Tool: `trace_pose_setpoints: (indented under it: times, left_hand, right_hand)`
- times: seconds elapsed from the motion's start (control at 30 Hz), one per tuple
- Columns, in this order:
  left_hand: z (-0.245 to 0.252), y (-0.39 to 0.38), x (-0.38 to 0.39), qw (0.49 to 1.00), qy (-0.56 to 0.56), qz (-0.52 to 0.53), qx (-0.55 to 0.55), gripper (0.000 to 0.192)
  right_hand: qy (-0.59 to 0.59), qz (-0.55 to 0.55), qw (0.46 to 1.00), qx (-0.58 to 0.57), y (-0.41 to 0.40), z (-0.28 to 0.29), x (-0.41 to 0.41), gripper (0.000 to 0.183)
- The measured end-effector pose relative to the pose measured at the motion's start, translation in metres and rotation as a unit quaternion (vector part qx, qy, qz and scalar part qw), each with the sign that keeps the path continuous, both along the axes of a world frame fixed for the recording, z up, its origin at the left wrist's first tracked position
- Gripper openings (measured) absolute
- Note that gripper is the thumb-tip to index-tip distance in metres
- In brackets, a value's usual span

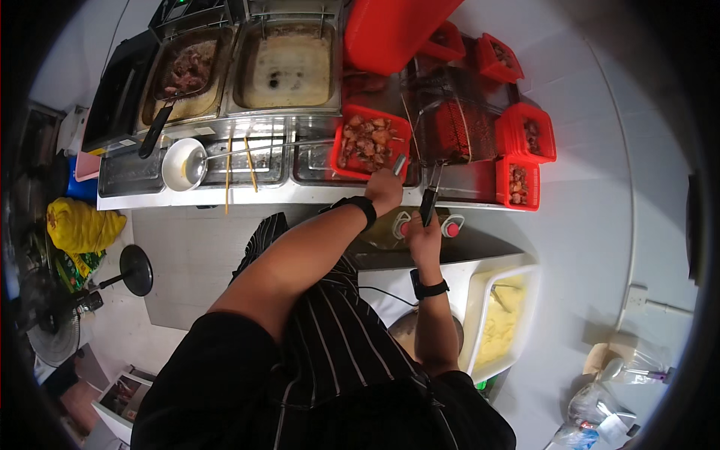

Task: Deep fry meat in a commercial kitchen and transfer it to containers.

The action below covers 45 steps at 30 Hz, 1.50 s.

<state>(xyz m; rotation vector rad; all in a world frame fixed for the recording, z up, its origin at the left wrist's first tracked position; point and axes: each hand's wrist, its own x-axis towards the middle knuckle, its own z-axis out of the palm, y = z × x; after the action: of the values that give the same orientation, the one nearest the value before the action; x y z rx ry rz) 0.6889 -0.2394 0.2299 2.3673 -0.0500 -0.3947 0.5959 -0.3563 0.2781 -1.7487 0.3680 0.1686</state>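
My left hand (385, 192) is closed around a short metal handle (399, 164) at the front edge of a red plastic basket of browned meat pieces (367, 140); the tool's other end cannot be made out. My right hand (424, 233) grips the black handle (429, 203) of a wire-mesh fryer basket (458, 121), which lies tilted on the counter's right part, with red plastic showing through its mesh. Left of the meat, a white bowl (173, 164) holds the head of a long-handled metal ladle (196, 167). Two wooden chopsticks (228, 180) lie near the bowl.
Two fryer wells stand behind; the left one holds a mesh basket of meat (191, 70), the right one liquid (289, 64). A large red container (388, 34) and smaller red baskets (523, 132) stand at right. Below are capped jugs (450, 229) and a white tub of yellow food (500, 326).
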Motion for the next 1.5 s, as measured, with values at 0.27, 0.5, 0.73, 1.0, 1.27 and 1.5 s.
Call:
trace_pose_setpoints:
  times: [0.27, 0.5, 0.73, 1.0, 1.27, 1.5]
  left_hand:
    - [0.036, 0.020, -0.004, 0.995, -0.044, 0.058, -0.070, 0.039]
    - [0.042, 0.025, 0.015, 0.997, -0.055, 0.020, -0.053, 0.038]
    - [0.028, -0.012, 0.017, 0.982, -0.143, -0.113, 0.038, 0.024]
    - [0.070, 0.002, 0.013, 0.816, 0.452, -0.016, -0.359, 0.048]
    - [0.058, 0.001, 0.010, 0.847, 0.295, 0.048, -0.440, 0.042]
    - [0.104, 0.000, 0.020, 0.600, 0.479, 0.130, -0.627, 0.029]
  right_hand:
    - [-0.002, -0.069, 0.991, 0.118, -0.022, -0.001, 0.011, 0.013]
    - [-0.029, -0.036, 0.990, 0.137, -0.016, -0.009, 0.006, 0.010]
    - [-0.113, -0.006, 0.980, -0.165, -0.011, -0.034, 0.009, 0.033]
    - [-0.010, 0.010, 1.000, -0.019, -0.038, -0.016, 0.014, 0.026]
    - [-0.039, -0.009, 0.997, -0.069, -0.048, -0.025, 0.016, 0.023]
    - [-0.099, 0.028, 0.972, -0.213, -0.047, -0.038, 0.012, 0.043]
